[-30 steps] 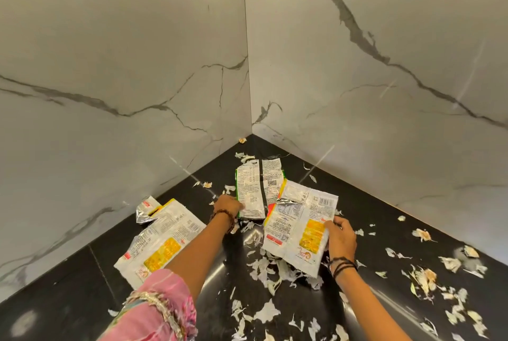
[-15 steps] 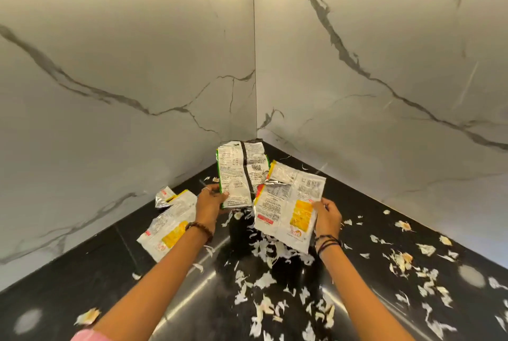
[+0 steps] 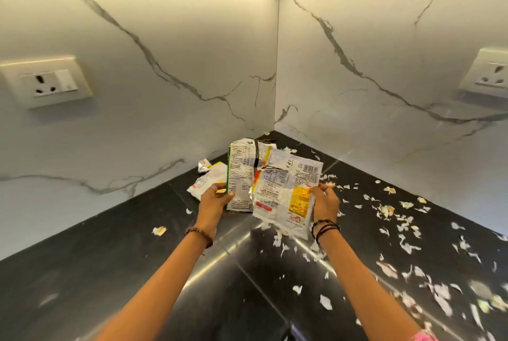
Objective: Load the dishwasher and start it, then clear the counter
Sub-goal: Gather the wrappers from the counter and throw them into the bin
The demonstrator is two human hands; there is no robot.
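Note:
My left hand (image 3: 214, 201) grips the lower left edge of a green-edged empty wrapper (image 3: 242, 173) held above the black counter (image 3: 82, 272). My right hand (image 3: 325, 201) pinches the right edge of a white and yellow empty wrapper (image 3: 286, 195), which overlaps the first one. Both wrappers are lifted off the counter near the corner. A third white and yellow wrapper (image 3: 207, 184) lies flat on the counter behind my left hand, with a small torn foil piece (image 3: 204, 166) beside it.
Several white and yellowish peel scraps (image 3: 398, 219) litter the counter, mostly to the right and under the wrappers. Marble walls meet in a corner (image 3: 276, 65). A socket (image 3: 49, 82) sits on the left wall and another socket (image 3: 492, 76) on the right wall.
Both hands have lifted the two wrappers off the counter and brought them together so they overlap. The view has tilted up, showing the sockets and the light strip.

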